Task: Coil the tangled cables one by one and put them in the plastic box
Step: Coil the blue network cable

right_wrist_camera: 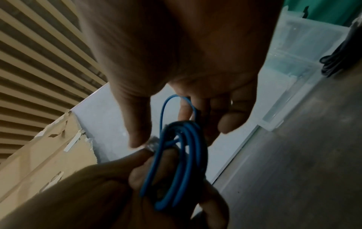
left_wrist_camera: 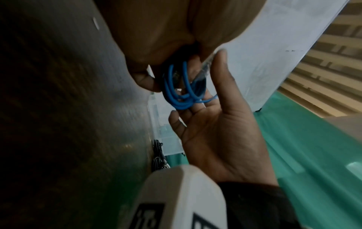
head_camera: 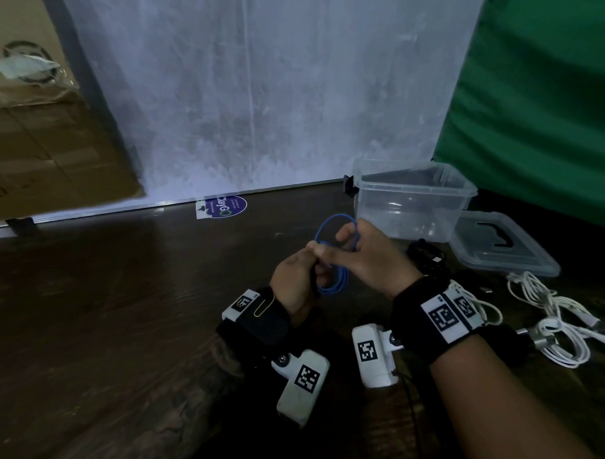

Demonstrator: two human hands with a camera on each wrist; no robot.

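A blue cable [head_camera: 339, 279] is wound into a small coil, held above the dark wooden table [head_camera: 125, 304]. My left hand [head_camera: 294, 274] grips the coil's lower part, its fingers curled round the strands [right_wrist_camera: 188, 155]. My right hand [head_camera: 360, 254] curls its fingers over the upper loop, its thumb by the clear plug [right_wrist_camera: 151, 143] at the cable's end. In the left wrist view the blue cable [left_wrist_camera: 176, 96] hangs between both hands. The clear plastic box [head_camera: 396, 209] stands open just behind my right hand, and I see no cable in it.
The box's lid [head_camera: 501, 253] lies to its right. A black cable bundle [head_camera: 427, 256] sits in front of the box, and tangled white cables [head_camera: 554, 309] lie at the right. A white board [head_camera: 255, 93], cardboard [head_camera: 33, 135] and green cloth [head_camera: 547, 100] stand behind.
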